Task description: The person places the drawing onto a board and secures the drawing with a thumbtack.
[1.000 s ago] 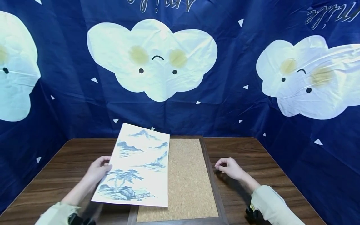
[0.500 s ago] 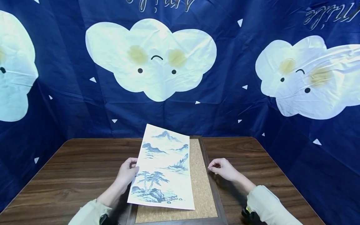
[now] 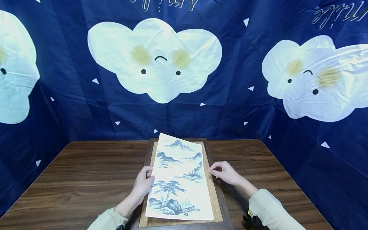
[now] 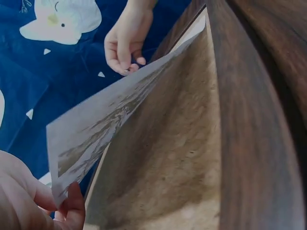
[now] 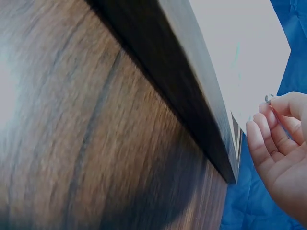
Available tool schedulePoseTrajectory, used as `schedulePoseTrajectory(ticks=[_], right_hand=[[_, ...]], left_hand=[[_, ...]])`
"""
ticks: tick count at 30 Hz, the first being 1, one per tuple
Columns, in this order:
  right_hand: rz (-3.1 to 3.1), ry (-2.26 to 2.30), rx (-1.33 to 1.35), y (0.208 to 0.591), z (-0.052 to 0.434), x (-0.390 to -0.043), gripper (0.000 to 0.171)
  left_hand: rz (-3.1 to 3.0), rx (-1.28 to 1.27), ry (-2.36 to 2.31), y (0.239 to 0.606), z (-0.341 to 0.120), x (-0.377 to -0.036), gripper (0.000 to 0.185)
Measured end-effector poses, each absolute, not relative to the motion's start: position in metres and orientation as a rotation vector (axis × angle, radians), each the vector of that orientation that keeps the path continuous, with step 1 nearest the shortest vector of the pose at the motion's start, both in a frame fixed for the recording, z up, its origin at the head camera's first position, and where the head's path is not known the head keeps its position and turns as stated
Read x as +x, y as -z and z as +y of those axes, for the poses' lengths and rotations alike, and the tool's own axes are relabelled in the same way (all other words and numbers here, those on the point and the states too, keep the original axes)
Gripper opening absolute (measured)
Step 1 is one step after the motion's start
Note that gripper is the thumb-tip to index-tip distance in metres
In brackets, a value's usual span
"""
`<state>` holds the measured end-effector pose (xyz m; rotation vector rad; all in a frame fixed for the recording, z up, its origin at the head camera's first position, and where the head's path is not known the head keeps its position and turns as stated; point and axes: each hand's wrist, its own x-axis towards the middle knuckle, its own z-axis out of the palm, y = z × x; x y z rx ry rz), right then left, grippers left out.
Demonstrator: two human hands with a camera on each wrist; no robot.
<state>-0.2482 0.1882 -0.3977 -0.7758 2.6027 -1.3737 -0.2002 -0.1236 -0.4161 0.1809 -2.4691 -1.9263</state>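
Sleeves: we are seeing pale sleeves point(image 3: 270, 209) showing at the bottom edge, a black object point(image 3: 249, 219) sitting below the right one.
Left hand: we are finding the left hand point(image 3: 143, 183) pinching the sheet point(image 3: 178, 179) at its left edge, thumb and fingers clamping on the paper.
Right hand: we are noting the right hand point(image 3: 226, 173) hovering just beside the sheet's right edge, over the right side of the frame point(image 3: 222, 204); thumb and forefinger are closing together on a small shiny thing point(image 5: 268, 97), too tiny for us to be naming, while the other fingers are curling loosely.
Sheet: it is tilting over the cork board point(image 4: 177, 167), its left side standing off the cork and casting shadow there; we are making out blue mountains, trees and rocks on its upper face.
Cork board: it is lying inside the dark wooden frame, strips of cork showing around the sheet.
Table: the brown wood-grain table point(image 3: 86, 179) is carrying the framed board.
Cloth: behind, blue cloth point(image 3: 238, 57) is hanging, its pale clouds point(image 3: 156, 80) and lettering appearing upside down to us.
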Motion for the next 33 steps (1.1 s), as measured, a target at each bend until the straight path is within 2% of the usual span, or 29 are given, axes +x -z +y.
schedulePoseTrajectory(ticks=[12,24,33], right_hand=[[2.559,1.427,-0.772,0.423,0.19,-0.266,0.01],[2.546,1.414,-0.875,0.397,0.168,-0.253,0.011],[2.561,1.357,-0.908,0.394,0.154,-0.269,0.012]], left_hand=[[-2.497,0.177,1.867,0.426,-0.119,-0.198,0.032],[-2.589,0.136,1.722,0.43,-0.12,-0.196,0.035],[-2.65,0.086,1.709,0.428,-0.128,-0.197,0.046]])
